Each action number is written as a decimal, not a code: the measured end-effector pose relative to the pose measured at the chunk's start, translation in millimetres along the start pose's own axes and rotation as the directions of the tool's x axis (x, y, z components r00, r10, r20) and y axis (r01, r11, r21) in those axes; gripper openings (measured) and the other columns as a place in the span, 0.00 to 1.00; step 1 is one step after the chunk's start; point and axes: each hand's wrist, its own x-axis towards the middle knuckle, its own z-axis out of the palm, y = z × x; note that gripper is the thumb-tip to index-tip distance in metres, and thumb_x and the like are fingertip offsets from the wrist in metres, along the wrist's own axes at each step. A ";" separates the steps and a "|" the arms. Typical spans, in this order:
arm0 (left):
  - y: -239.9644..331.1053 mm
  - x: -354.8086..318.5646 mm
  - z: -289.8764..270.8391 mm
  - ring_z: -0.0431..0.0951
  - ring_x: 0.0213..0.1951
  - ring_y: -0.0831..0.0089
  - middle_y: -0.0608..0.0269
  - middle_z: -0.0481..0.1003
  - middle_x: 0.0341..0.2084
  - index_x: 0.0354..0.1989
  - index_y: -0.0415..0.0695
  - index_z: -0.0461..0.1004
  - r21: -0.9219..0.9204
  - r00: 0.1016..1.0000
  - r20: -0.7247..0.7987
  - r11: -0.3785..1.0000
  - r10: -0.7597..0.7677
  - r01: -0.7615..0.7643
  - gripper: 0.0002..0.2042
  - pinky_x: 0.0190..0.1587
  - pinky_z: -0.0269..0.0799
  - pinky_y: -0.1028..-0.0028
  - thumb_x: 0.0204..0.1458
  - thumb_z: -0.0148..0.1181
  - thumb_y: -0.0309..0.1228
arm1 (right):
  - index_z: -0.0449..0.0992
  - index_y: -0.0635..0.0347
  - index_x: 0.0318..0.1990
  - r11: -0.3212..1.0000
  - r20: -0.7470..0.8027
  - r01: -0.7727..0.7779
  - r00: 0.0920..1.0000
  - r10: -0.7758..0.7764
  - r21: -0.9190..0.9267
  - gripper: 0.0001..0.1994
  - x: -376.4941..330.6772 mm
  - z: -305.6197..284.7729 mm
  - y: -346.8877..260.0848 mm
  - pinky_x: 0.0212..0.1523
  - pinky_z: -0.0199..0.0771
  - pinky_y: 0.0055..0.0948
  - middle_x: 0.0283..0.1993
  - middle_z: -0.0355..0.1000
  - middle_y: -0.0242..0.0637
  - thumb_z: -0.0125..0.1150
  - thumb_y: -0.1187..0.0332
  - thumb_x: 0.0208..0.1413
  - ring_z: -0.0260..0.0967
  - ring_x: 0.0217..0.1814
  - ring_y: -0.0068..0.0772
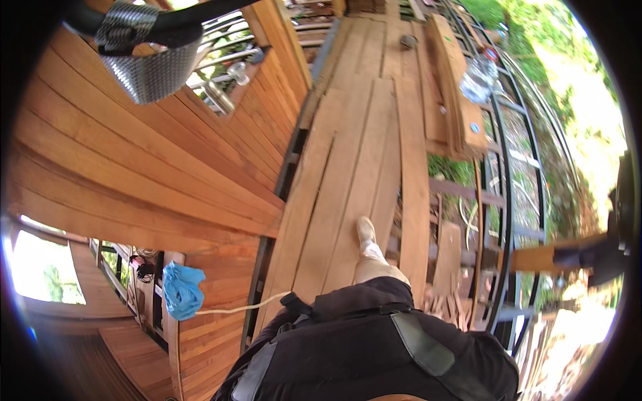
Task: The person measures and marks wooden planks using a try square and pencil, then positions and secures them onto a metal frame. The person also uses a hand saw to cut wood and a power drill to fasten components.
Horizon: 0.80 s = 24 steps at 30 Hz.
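Neither of my hands shows; my dark clothing (354,341) fills the lower middle and hides whatever is below it. One leg in light trousers reaches forward, its pale shoe (366,230) on the plank walkway (354,160). To my left, a crumpled blue plastic bag or cloth (182,291) hangs beside a wooden post. A thin pale cord (241,307) runs between it and a small black piece (294,304) by my left side. I cannot make out what that black piece is.
A slatted wooden wall (147,174) with window openings lines my left. Stacked boards (455,93) and a clear plastic bottle (478,80) lie at the far right, beside a dark metal frame (505,200). Gaps show between the walkway and that frame. Wood offcuts (448,301) lie lower right.
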 end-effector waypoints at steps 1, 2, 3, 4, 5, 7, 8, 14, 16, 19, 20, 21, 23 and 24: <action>8.7 18.9 -22.2 0.85 0.36 0.67 0.53 0.84 0.37 0.49 0.39 0.80 0.013 0.999 -0.010 0.999 -0.036 0.037 0.16 0.40 0.81 0.68 0.58 0.59 0.35 | 0.84 0.54 0.50 0.999 0.017 0.033 0.999 -0.033 0.006 0.20 25.5 -29.7 -37.1 0.51 0.79 0.44 0.50 0.81 0.52 0.52 0.52 0.64 0.81 0.53 0.48; 15.4 35.1 -42.4 0.85 0.36 0.67 0.53 0.84 0.37 0.49 0.39 0.80 0.013 0.996 -0.022 0.996 -0.082 0.083 0.16 0.40 0.81 0.68 0.58 0.59 0.35 | 0.83 0.54 0.51 0.994 0.040 0.107 0.993 -0.107 -0.016 0.20 47.4 -69.5 -81.8 0.53 0.79 0.45 0.51 0.80 0.53 0.50 0.54 0.65 0.80 0.54 0.49; 16.9 45.5 -61.4 0.85 0.36 0.67 0.53 0.84 0.37 0.49 0.39 0.80 -0.001 0.989 -0.052 0.991 -0.136 0.136 0.15 0.40 0.81 0.68 0.58 0.58 0.35 | 0.83 0.55 0.52 0.977 0.037 0.207 0.978 -0.206 -0.045 0.20 39.3 -130.9 -151.4 0.54 0.78 0.45 0.52 0.80 0.53 0.48 0.56 0.66 0.80 0.55 0.49; 24.5 60.3 -81.9 0.85 0.36 0.67 0.53 0.84 0.37 0.49 0.39 0.80 -0.010 0.983 -0.078 0.986 -0.167 0.167 0.15 0.40 0.81 0.68 0.58 0.58 0.35 | 0.82 0.55 0.54 0.965 0.003 0.260 0.966 -0.260 -0.037 0.20 24.2 -190.0 -207.9 0.56 0.78 0.46 0.53 0.79 0.54 0.47 0.57 0.66 0.79 0.56 0.50; 45.2 86.9 -112.1 0.85 0.36 0.67 0.53 0.84 0.37 0.48 0.39 0.80 0.001 0.984 -0.096 0.989 -0.150 0.151 0.15 0.40 0.81 0.68 0.58 0.58 0.35 | 0.82 0.54 0.53 0.802 0.103 0.497 0.864 -0.493 -0.332 0.19 93.7 -205.9 -213.1 0.55 0.78 0.46 0.50 0.80 0.53 0.50 0.58 0.64 0.79 0.56 0.49; 60.5 125.3 -189.2 0.85 0.36 0.67 0.53 0.84 0.37 0.48 0.39 0.80 0.047 0.970 -0.227 0.994 -0.090 0.103 0.14 0.39 0.81 0.68 0.59 0.58 0.35 | 0.82 0.61 0.52 0.748 -0.008 0.154 0.981 -0.195 0.646 0.17 130.2 -287.3 -303.5 0.36 0.80 0.35 0.35 0.82 0.43 0.57 0.62 0.60 0.80 0.33 0.35; 67.5 145.7 -219.9 0.85 0.36 0.67 0.53 0.84 0.37 0.48 0.39 0.80 0.010 0.948 -0.309 0.997 -0.071 0.078 0.14 0.39 0.80 0.68 0.59 0.58 0.35 | 0.82 0.65 0.51 0.648 -0.095 0.210 0.973 -0.208 0.732 0.17 136.9 -338.9 -348.5 0.29 0.77 0.29 0.32 0.81 0.38 0.60 0.63 0.60 0.76 0.26 0.27; 192.4 269.3 -300.4 0.83 0.34 0.66 0.54 0.81 0.29 0.37 0.39 0.80 -0.813 0.802 -0.479 0.526 -0.358 -0.251 0.11 0.34 0.77 0.69 0.61 0.59 0.35 | 0.82 0.64 0.50 0.784 -0.341 0.418 0.897 -0.279 0.458 0.19 237.1 -557.8 -506.1 0.38 0.79 0.34 0.35 0.81 0.44 0.64 0.60 0.56 0.79 0.34 0.34; 186.4 296.8 -308.9 0.83 0.32 0.66 0.55 0.81 0.26 0.36 0.40 0.80 -0.830 0.838 -0.406 0.530 -0.364 -0.173 0.12 0.30 0.75 0.70 0.63 0.56 0.35 | 0.83 0.62 0.49 0.849 -0.412 0.492 0.826 -0.385 0.191 0.19 295.4 -591.8 -543.9 0.42 0.80 0.38 0.37 0.82 0.46 0.65 0.59 0.55 0.80 0.37 0.40; 170.7 317.1 -319.2 0.84 0.33 0.64 0.54 0.82 0.28 0.39 0.41 0.80 -0.466 0.916 -0.194 0.855 -0.352 0.229 0.11 0.31 0.76 0.68 0.63 0.54 0.35 | 0.84 0.59 0.46 0.871 -0.262 0.367 0.921 -0.290 0.328 0.17 329.4 -605.9 -604.0 0.47 0.80 0.42 0.39 0.83 0.44 0.60 0.58 0.57 0.81 0.44 0.46; 175.7 339.2 -335.1 0.84 0.33 0.63 0.54 0.82 0.29 0.41 0.41 0.80 -0.262 0.949 -0.139 0.935 -0.283 0.240 0.11 0.32 0.76 0.67 0.63 0.54 0.35 | 0.84 0.59 0.45 0.872 -0.287 0.487 0.829 -0.480 -0.050 0.17 362.6 -596.1 -590.9 0.48 0.80 0.43 0.39 0.83 0.44 0.58 0.58 0.57 0.81 0.44 0.47; 188.0 370.2 -353.7 0.84 0.34 0.63 0.54 0.82 0.29 0.42 0.41 0.80 -0.074 0.975 -0.073 0.976 -0.208 0.203 0.12 0.32 0.77 0.66 0.63 0.54 0.35 | 0.84 0.58 0.45 0.750 -0.252 0.506 0.730 -0.635 -0.425 0.17 405.1 -600.3 -575.4 0.48 0.80 0.43 0.40 0.83 0.44 0.57 0.58 0.57 0.81 0.45 0.48; 208.1 406.2 -400.3 0.85 0.34 0.62 0.53 0.82 0.30 0.44 0.41 0.80 0.056 0.985 -0.015 0.983 -0.172 0.172 0.12 0.33 0.77 0.65 0.63 0.53 0.35 | 0.83 0.56 0.50 0.682 -0.037 0.490 0.797 -0.603 -0.543 0.20 419.3 -596.2 -579.6 0.51 0.80 0.44 0.46 0.83 0.44 0.56 0.53 0.60 0.81 0.46 0.52; 210.3 411.9 -429.4 0.85 0.35 0.61 0.53 0.83 0.31 0.45 0.41 0.80 0.075 0.980 -0.028 0.977 -0.197 0.198 0.12 0.34 0.78 0.64 0.63 0.52 0.35 | 0.82 0.56 0.52 0.802 -0.020 0.460 0.863 -0.505 -0.380 0.22 411.4 -604.5 -612.9 0.51 0.79 0.42 0.47 0.82 0.46 0.56 0.51 0.62 0.81 0.46 0.48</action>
